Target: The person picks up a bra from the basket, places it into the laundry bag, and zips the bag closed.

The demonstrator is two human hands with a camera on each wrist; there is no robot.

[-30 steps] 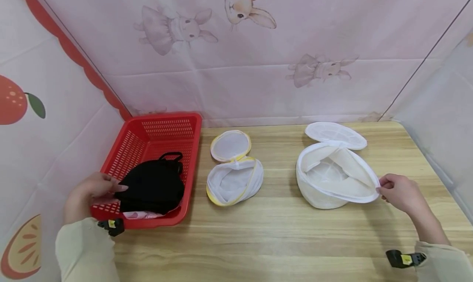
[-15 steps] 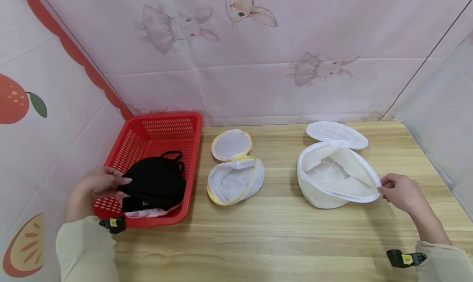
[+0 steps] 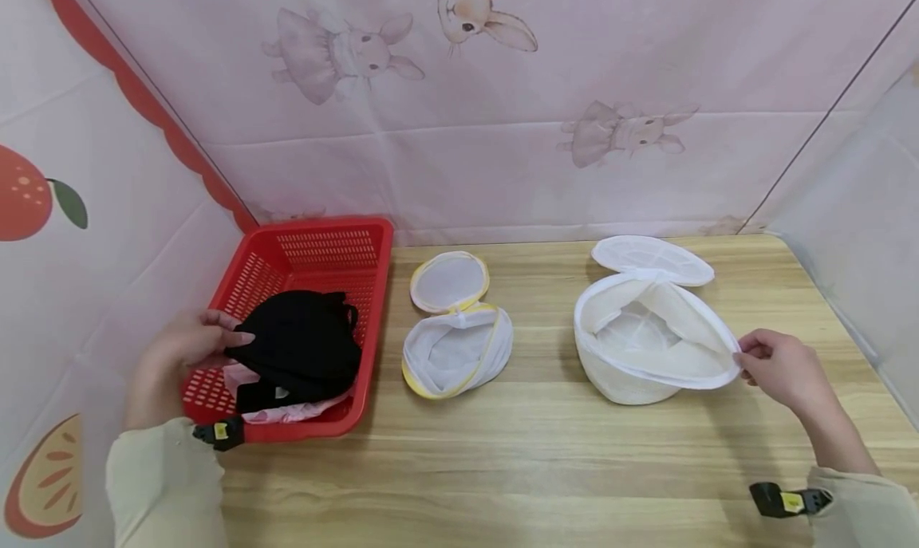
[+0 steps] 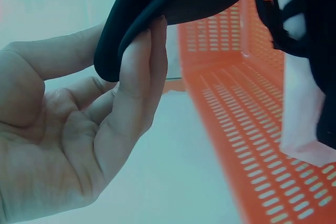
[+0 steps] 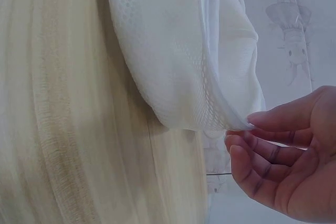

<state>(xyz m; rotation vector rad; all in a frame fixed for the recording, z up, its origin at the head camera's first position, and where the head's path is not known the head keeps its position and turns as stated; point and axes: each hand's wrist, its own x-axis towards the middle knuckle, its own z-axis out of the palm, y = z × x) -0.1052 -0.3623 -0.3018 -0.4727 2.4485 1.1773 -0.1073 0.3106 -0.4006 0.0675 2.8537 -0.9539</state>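
Observation:
My left hand point(image 3: 190, 341) pinches the edge of a black bra point(image 3: 301, 344) between thumb and fingers, over the red basket's near left side. In the left wrist view the bra's smooth folded edge point(image 4: 142, 19) sits between the fingertips, and black straps dangle beyond it. Pink cloth point(image 3: 294, 411) lies under the bra in the basket point(image 3: 384, 293). On the right, my right hand point(image 3: 782, 368) pinches the rim of a white mesh laundry bag point(image 3: 625, 384), pulling its mouth to a point. The bag's round lid point(image 3: 653, 261) is folded back behind it.
Between the basket and the white bag stands a smaller mesh laundry bag point(image 3: 498, 348) with yellow trim, its lid point(image 3: 451, 282) flipped back. All rest on a wooden table point(image 3: 546, 468). Printed cloth walls point(image 3: 488, 181) enclose the back and sides.
The left hand has raised the bra's edge and shifted it slightly away from me, showing more pink cloth beneath. The right hand keeps its grip on the white bag's rim, slightly higher.

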